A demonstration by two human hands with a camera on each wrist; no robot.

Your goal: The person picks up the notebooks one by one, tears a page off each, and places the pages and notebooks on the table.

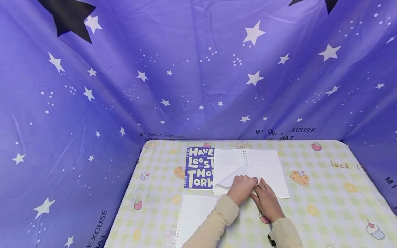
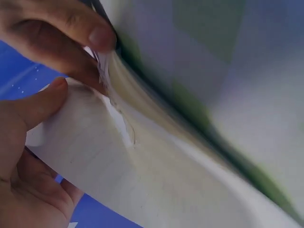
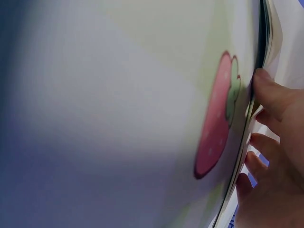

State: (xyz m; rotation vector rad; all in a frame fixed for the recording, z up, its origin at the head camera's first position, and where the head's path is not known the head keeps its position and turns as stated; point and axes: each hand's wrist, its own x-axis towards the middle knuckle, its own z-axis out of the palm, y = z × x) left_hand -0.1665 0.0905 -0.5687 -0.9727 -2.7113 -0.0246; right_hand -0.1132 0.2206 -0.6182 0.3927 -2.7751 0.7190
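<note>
An open spiral notebook point(image 1: 273, 172) with lined white pages lies in the middle of the table. My left hand point(image 1: 243, 188) pinches one page point(image 1: 234, 175) near the bottom of the binding; the page is lifted and folded over diagonally. In the left wrist view, the left hand point(image 2: 28, 156) has its thumb on the page point(image 2: 90, 137), whose ragged torn edge shows beside the binding. My right hand point(image 1: 267, 200) rests on the notebook's lower part beside the left hand, fingers extended. In the right wrist view, the right hand's thumb point(image 3: 268, 90) touches the notebook's near edge.
A purple-covered notebook point(image 1: 198, 168) with large white letters lies left of the open one, partly overlapped by it. A loose lined sheet point(image 1: 193, 213) with a perforated edge lies at front left, partly under the left sleeve. Purple star-patterned cloth point(image 1: 201, 86) surrounds the checked tablecloth point(image 1: 325, 193).
</note>
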